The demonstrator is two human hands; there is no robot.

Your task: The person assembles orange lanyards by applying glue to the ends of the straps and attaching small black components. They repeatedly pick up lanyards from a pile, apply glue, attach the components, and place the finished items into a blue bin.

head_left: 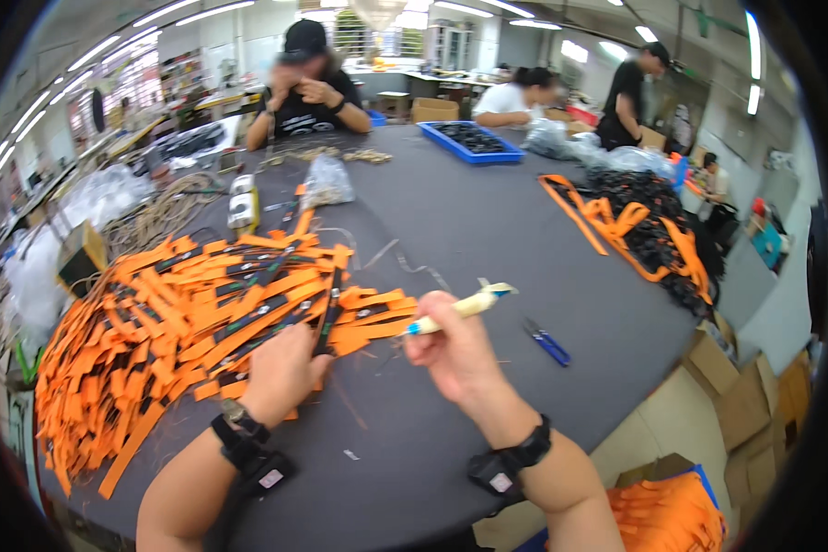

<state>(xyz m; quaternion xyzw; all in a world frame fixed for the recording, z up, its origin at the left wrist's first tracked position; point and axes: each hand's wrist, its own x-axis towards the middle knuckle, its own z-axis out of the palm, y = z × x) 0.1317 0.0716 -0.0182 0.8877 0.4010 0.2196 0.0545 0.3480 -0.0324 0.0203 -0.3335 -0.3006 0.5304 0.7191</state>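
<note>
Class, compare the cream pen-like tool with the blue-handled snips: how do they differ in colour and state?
The pen-like tool is held in the right hand, while the snips lie on the table, untouched. The pen-like tool is mostly cream with blue near its ends; the snips have blue handles and darker blades. Both have blue parts.

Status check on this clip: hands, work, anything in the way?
Left hand on orange strips, grip unclear. Right hand gripping cream pen-like tool, blue tip toward the strips. Blue-handled snips lying to the right, apart from both hands.
</note>
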